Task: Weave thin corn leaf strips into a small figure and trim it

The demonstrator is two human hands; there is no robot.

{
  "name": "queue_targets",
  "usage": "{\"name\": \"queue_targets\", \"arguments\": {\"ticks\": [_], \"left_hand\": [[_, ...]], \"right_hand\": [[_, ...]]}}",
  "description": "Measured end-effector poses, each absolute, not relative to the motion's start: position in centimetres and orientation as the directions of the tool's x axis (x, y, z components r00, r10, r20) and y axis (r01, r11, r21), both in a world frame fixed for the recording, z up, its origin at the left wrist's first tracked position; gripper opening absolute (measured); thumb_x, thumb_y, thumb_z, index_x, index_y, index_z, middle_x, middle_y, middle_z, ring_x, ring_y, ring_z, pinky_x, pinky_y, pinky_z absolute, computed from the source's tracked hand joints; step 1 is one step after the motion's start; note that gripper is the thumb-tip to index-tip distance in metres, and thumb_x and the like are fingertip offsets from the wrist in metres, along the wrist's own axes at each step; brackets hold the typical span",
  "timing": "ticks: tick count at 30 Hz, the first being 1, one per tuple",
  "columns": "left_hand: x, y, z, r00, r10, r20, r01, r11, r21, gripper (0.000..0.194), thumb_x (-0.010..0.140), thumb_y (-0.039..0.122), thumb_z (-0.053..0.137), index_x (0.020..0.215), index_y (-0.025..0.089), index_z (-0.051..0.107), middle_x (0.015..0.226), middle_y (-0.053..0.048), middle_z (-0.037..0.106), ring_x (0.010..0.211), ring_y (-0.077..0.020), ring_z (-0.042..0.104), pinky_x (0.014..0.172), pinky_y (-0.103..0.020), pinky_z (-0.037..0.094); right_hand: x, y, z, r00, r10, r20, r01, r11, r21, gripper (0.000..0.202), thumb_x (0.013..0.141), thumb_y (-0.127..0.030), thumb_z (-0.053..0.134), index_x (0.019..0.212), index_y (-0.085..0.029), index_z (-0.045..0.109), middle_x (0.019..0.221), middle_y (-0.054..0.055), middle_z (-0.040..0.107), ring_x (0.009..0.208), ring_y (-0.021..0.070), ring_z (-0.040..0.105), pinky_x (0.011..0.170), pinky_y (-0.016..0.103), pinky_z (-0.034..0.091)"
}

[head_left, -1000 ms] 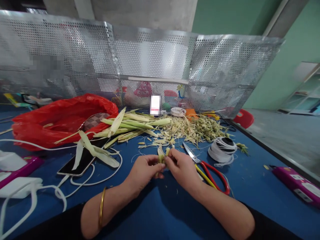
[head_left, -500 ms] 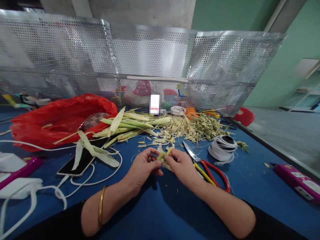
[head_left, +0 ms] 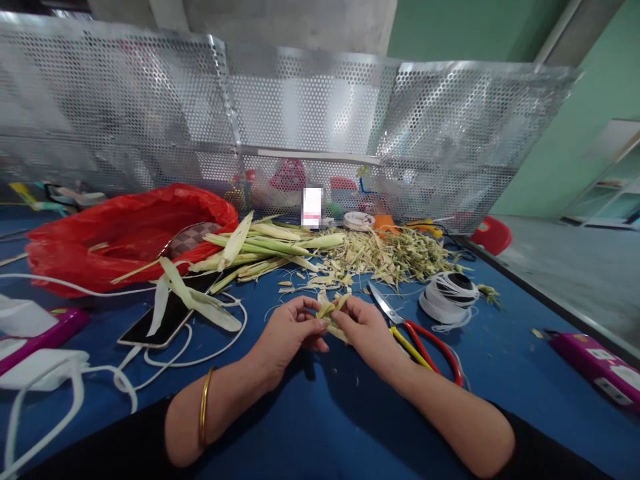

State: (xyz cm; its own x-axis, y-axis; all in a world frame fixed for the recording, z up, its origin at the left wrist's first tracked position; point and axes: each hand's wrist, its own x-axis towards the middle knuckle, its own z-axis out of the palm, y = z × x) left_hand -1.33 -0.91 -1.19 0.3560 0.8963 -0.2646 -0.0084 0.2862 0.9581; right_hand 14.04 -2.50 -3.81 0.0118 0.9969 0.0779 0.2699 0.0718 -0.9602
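Between my two hands is a small twisted strip of pale green corn husk (head_left: 327, 310). My left hand (head_left: 293, 330), with a gold bangle on its wrist, pinches the strip's left part between thumb and fingers. On the other side my right hand (head_left: 367, 333) pinches it too, its fingertips close to the left ones. Red-handled scissors (head_left: 410, 330) lie just right of my right hand, blades pointing away, with something yellow along the handle. Beyond the hands spread dried husk scraps (head_left: 345, 263). Long husk leaves (head_left: 270, 247) are piled behind and to the left.
A spool of white thread (head_left: 449, 298) stands on the right, near a purple box (head_left: 597, 367). Leftward are a red plastic bag (head_left: 100, 247), a phone (head_left: 160, 323) under a husk strip, and white cables (head_left: 193, 360). A perforated metal screen (head_left: 310, 107) closes the back.
The husk strip between my fingers looks slightly more twisted. Both hands stay in nearly the same place; the whole view has shifted a little.
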Motion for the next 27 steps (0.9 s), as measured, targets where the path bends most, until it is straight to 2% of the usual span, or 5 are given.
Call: {"name": "queue_targets", "arguments": {"ticks": [3,9,18,22,27], "left_hand": [[-1.4,-1.0,-1.0,0.336,0.896,-0.289,-0.02,0.314,0.949,0.023,0.066,0.02,0.071,0.083,0.015,0.057,0.06,0.003,0.064,0.045,-0.0084,0.06,0.051,-0.019,0.048],[-1.4,-1.1,-0.6,0.31,0.9,-0.308,-0.043,0.337,0.94,0.018,0.065,0.016,0.07,0.078,0.015,0.058,0.058,0.001,0.064,0.043,-0.0089,0.059,0.05,-0.019,0.048],[-1.4,-1.1,-0.9,0.391,0.877,-0.281,0.007,0.303,0.953,0.017,0.062,0.019,0.073,0.072,0.015,0.06,0.055,0.001,0.064,0.043,-0.0099,0.059,0.05,-0.02,0.048],[-1.2,-1.0,-1.4,0.404,0.884,-0.234,0.0,0.256,0.967,0.018,0.063,0.021,0.072,0.078,0.014,0.063,0.055,0.002,0.063,0.043,-0.0099,0.06,0.05,-0.021,0.049],[-1.3,-1.0,-1.2,0.371,0.9,-0.228,-0.011,0.25,0.968,0.02,0.063,0.021,0.074,0.079,0.014,0.063,0.056,0.003,0.063,0.043,-0.0103,0.06,0.05,-0.02,0.048]], "right_hand": [[14.0,-2.6,-3.6,-0.015,0.997,0.069,0.17,0.071,-0.983,0.022,0.078,-0.036,0.056,0.087,-0.017,0.061,0.065,-0.003,0.053,0.056,0.0107,0.043,0.053,0.022,0.035],[13.7,-2.9,-3.0,-0.013,1.0,0.025,0.107,0.027,-0.994,0.027,0.074,-0.04,0.063,0.084,-0.016,0.061,0.059,-0.004,0.05,0.053,0.0097,0.041,0.05,0.022,0.032],[13.7,-3.0,-2.9,0.023,1.0,0.015,0.15,0.011,-0.989,0.021,0.073,-0.038,0.063,0.077,-0.017,0.061,0.056,-0.006,0.049,0.051,0.0095,0.041,0.05,0.022,0.033],[13.7,-3.0,-3.0,0.06,0.998,0.019,0.205,0.007,-0.979,0.021,0.073,-0.039,0.063,0.073,-0.018,0.058,0.055,-0.005,0.05,0.05,0.0101,0.042,0.048,0.023,0.033],[13.5,-3.1,-2.4,0.043,0.997,-0.061,0.104,-0.065,-0.992,0.026,0.07,-0.043,0.064,0.073,-0.018,0.056,0.052,-0.007,0.049,0.046,0.0093,0.042,0.047,0.022,0.033]]}}
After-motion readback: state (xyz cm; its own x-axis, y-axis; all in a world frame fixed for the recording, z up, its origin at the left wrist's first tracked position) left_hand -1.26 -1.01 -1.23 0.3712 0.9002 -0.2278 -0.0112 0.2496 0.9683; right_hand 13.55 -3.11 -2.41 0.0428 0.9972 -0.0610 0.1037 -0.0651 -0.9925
